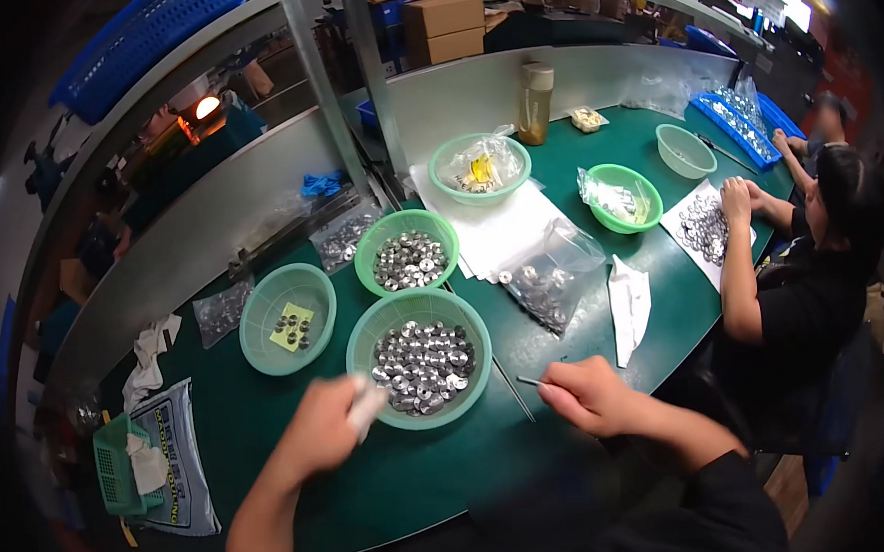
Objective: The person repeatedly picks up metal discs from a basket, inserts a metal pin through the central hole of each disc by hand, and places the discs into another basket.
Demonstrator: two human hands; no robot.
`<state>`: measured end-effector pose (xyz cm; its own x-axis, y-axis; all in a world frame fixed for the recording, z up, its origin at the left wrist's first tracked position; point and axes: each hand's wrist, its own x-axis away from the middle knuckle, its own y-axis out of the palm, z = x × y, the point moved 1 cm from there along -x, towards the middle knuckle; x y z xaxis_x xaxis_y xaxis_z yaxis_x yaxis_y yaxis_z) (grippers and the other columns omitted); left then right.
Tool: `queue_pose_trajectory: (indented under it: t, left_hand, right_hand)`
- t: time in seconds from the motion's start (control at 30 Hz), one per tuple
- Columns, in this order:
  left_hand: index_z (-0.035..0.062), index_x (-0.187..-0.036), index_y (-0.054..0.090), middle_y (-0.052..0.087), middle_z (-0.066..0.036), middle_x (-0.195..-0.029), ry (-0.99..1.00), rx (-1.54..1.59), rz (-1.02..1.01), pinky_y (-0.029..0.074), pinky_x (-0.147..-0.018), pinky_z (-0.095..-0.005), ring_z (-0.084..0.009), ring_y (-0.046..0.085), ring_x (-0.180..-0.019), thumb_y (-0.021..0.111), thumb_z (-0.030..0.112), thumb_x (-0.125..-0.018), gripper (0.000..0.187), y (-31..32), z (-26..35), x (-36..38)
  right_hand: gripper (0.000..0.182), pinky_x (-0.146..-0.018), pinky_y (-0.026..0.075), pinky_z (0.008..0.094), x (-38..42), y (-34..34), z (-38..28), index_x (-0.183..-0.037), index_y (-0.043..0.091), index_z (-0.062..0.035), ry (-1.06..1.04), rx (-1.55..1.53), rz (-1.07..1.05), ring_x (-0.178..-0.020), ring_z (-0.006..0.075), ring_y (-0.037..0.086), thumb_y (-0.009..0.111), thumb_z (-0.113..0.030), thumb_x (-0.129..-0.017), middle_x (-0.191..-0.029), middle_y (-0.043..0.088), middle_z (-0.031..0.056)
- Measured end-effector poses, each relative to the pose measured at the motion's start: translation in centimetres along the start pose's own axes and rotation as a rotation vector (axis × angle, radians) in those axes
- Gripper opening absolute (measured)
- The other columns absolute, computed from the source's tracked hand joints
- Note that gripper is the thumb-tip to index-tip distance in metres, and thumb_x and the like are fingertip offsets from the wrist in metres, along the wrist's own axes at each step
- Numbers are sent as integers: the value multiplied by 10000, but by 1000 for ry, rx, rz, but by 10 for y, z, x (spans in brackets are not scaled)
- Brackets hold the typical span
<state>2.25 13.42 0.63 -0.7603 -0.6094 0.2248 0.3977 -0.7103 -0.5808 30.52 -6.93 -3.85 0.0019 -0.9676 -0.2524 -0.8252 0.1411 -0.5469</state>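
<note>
Discs of metal (422, 365) lay in the front green basket (480, 376), its rim near the left hand (322, 424), which was clamped on a white cloth (368, 404). The right hand (593, 396) pinched a thin rod (529, 380). Green bench (423, 487) surface stretched between the hands and toward its near edge.

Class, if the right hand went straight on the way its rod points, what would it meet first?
Likely the stick on the table, then the large bowl; depth is unclear, so the right hand may pass above both.
</note>
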Motion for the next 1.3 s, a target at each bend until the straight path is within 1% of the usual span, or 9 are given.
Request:
queue_pose_trajectory:
  t: [0.07,0.17,0.27,0.4,0.57,0.97,1.03,1.1,1.3]
  left_hand:
    - [24,-840,582,605,-50,-656,124,-13,141,466,-588,-341,-131,573,-613,617,289,-1017,321,-1,11,-54]
    - [8,-1348,532,693,-90,-765,110,67,205,495,-644,-338,-159,617,-646,591,324,-1029,452,-16,22,-119]
    - [-22,-1378,499,674,-67,-801,184,-14,359,472,-597,-282,-114,554,-605,550,263,-1053,436,-24,25,-134]
    - [-10,-1327,569,683,-116,-821,289,-232,188,521,-654,-339,-182,634,-653,627,282,-1002,441,3,12,-106]
    - [29,-1324,595,590,-236,-1275,325,-605,-56,459,-1018,-472,-407,540,-1223,791,304,-824,603,59,8,-79]
    - [70,-922,727,666,-135,-844,387,-428,54,543,-742,-451,-369,663,-817,727,112,-824,106,71,-17,-82]
    - [47,-964,757,699,-145,-857,347,-220,80,527,-672,-395,-299,673,-737,737,68,-831,136,62,-10,-82]
    - [7,-982,766,704,-97,-807,295,111,175,491,-604,-299,-126,639,-665,767,32,-849,135,59,-10,-82]
    - [-52,-1101,727,737,-49,-926,112,548,137,503,-690,-202,-63,620,-751,664,13,-961,167,49,-6,-77]
  right_hand:
    - [165,-513,448,376,-2,21,8,-898,597,-22,46,-104,90,-500,283,563,568,-141,-1009,-624,579,116]
    - [184,-528,446,341,-2,33,7,-878,605,-20,87,-180,146,-515,221,555,554,-135,-1012,-618,557,102]
    - [191,-536,445,334,3,27,14,-876,604,-17,110,-211,142,-522,210,542,556,-142,-1012,-623,555,104]
    - [187,-529,431,329,3,18,29,-884,610,-17,189,-233,147,-510,217,494,563,-146,-1011,-627,539,102]
    - [207,-533,447,368,-50,18,10,-868,590,-16,-9,-132,138,-532,288,568,580,-169,-1007,-637,563,142]
    - [184,-536,444,365,-99,44,39,-882,631,-3,-155,-320,194,-548,286,570,602,-151,-987,-653,575,150]
    - [233,-502,433,321,-96,44,47,-857,629,-14,-277,-252,246,-517,203,573,571,-183,-1007,-602,566,70]
    - [199,-506,437,355,-95,42,46,-844,618,-12,-291,-272,201,-526,273,573,592,-151,-985,-625,570,106]
    - [203,-489,430,388,-95,39,42,-786,605,-26,-256,-243,104,-485,306,555,609,-128,-961,-573,544,121]
